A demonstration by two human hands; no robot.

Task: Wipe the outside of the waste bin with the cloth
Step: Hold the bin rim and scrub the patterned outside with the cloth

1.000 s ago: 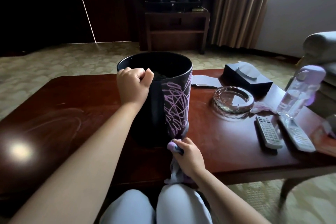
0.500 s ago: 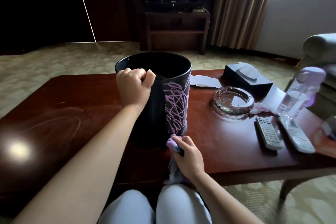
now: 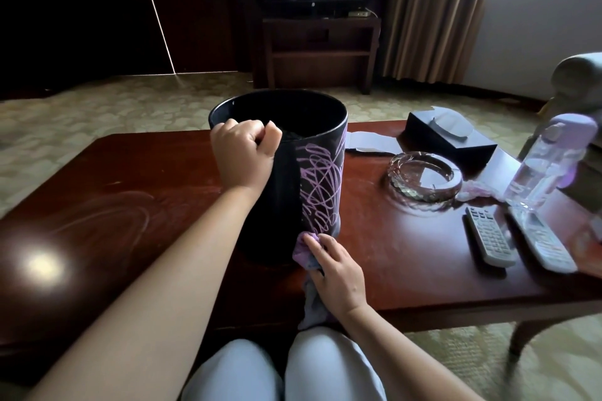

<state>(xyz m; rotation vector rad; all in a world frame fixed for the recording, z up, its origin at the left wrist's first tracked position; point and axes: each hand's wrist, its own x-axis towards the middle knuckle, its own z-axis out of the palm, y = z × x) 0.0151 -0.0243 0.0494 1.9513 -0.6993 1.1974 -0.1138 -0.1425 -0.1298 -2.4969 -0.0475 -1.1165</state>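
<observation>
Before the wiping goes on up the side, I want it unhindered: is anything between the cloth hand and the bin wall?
Nothing visible: the right hand presses the cloth against the waste bin near its base. The left hand grips the rim.

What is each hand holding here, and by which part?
The left hand grips the waste bin by its near rim. The right hand holds the cloth bunched at its upper end, pressed against the bin's lower wall.
</observation>
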